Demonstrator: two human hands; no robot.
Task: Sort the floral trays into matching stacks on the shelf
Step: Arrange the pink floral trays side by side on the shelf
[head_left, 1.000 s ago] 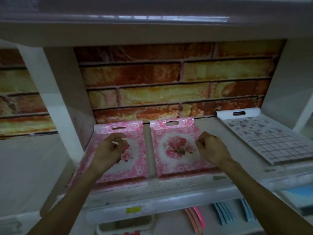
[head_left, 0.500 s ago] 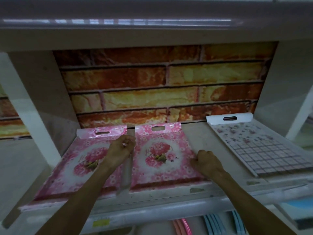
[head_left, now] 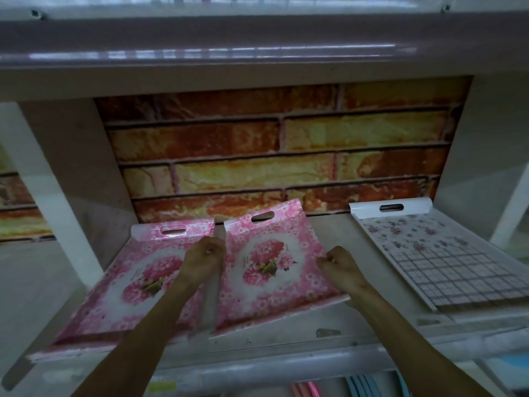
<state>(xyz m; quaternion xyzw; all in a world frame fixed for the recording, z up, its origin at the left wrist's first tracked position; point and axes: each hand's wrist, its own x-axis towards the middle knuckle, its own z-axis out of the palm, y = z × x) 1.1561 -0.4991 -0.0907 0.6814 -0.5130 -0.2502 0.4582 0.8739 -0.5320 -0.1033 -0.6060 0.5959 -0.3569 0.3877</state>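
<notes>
- Middle pink tray is pinched on both long sides: left hand on its left rim, right hand on its right rim; fingers of both curled shut on the rims.
- This tray sits mid-shelf, tilted: right front corner up off the shelf, handle end with the slot toward the brick-pattern back wall.
- Long axis runs front to back, slightly skewed, far end leaning right.
- Left pink tray, same rose print, lies flat at the shelf's left side, front edge at or over the front lip. Just beside the held tray, narrow gap between them; the left hand sits over that gap.
- Key relation: the matching tray is directly left of the held one, parallel axes, so the stacking move looks like lift and shift left, left hand leading.
- Risk guess: the held tray's left rim may catch the other tray's right rim if not lifted high enough.
- White grid tray, small flowers plus check pattern, lies at the shelf's right end, well apart, untouched; different print, so it stays its own stack.
- Nothing inside any tray.
- Whether more trays lie under the visible ones, cannot tell.
- Pink and blue items below the shelf front, partly cut off.
</notes>
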